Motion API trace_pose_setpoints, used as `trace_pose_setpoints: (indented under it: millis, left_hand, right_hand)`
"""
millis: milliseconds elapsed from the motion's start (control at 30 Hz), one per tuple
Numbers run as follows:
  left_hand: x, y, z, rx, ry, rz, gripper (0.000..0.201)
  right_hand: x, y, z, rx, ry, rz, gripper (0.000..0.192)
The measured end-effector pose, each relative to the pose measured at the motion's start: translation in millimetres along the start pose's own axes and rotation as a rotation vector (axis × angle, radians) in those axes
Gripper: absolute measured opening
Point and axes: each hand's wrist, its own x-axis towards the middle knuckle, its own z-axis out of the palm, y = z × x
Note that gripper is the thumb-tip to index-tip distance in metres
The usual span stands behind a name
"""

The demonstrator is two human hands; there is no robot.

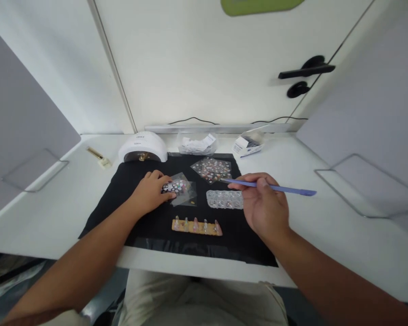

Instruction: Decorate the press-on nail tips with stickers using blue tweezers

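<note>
My left hand (pixel 153 190) rests on the mat, thumb and fingers closed at the edge of several clear nail sticker sheets (pixel 184 192). My right hand (pixel 265 203) grips a slim purple nail-art tool (pixel 282 188) between thumb and fingers. Its thin pale tip points left, by a second pile of sticker sheets (pixel 212 170) with many small coloured motifs. Partly behind my right hand lies a clear compartment case (pixel 224 199) with small shiny pieces. Nearer to me, several decorated false nails (pixel 196 223) stand in a row on a yellowish strip (pixel 190 229).
A black mat (pixel 149 231) covers the middle of the white table (pixel 68 199). At the back stand a white nail lamp (pixel 144 142), a clear tub of white papers (pixel 197 145) and an open small box (pixel 248 144). A gold-capped bottle (pixel 100 158) lies at left.
</note>
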Motion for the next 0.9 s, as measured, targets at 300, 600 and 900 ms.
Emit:
trace_pose_setpoints:
  millis: [300,600,900]
  left_hand:
    - [-10,21,-15.9,-0.302,0.131,0.081,0.031]
    - [-22,47,-15.0,-0.594,0.083,0.104,0.041]
    - [-37,48,-6.8,-1.092,0.157,0.146,0.063]
  right_hand:
    - [5,-21,43,0.073,-0.392,0.004,0.028]
    - [-6,-9,30,0.006,-0.625,-0.086,0.026]
    - [-4,-9,27,0.119,-0.567,-0.061,0.03]
